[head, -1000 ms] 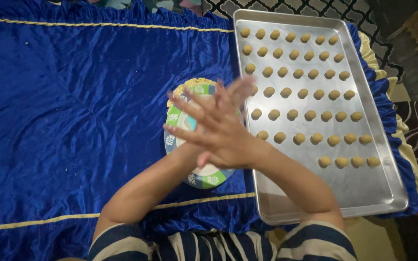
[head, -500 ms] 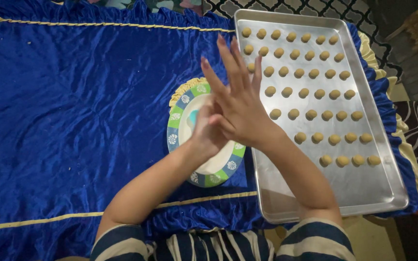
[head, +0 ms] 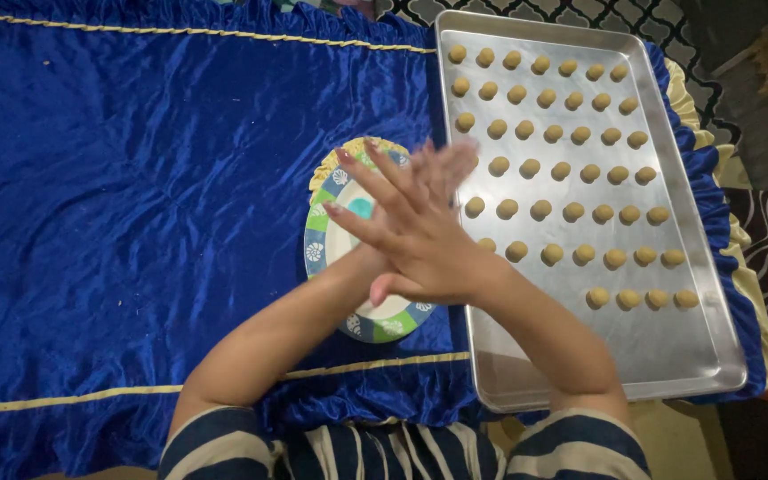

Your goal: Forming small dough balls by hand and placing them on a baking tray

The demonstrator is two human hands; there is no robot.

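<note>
Dough balls (head: 548, 156) sit in rows on metal tray (head: 668, 347), w/ patterned plate (head: 322, 244) beside it on blue cloth (head: 135, 222). Right hand (head: 415, 236) lies flat on left hand (head: 444, 173), palms pressed together, fingers straight (anything held btwn them is hidden).

Right hand (head: 420, 231) flat over left hand (head: 442, 173), palms pressed, fingers outstretched.

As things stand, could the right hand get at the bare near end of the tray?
Probably yes. The right hand is pressed palm to palm against the left hand over the plate, right beside the tray. Its near end lies bare, with nothing between, though the hands would have to part first.
</note>
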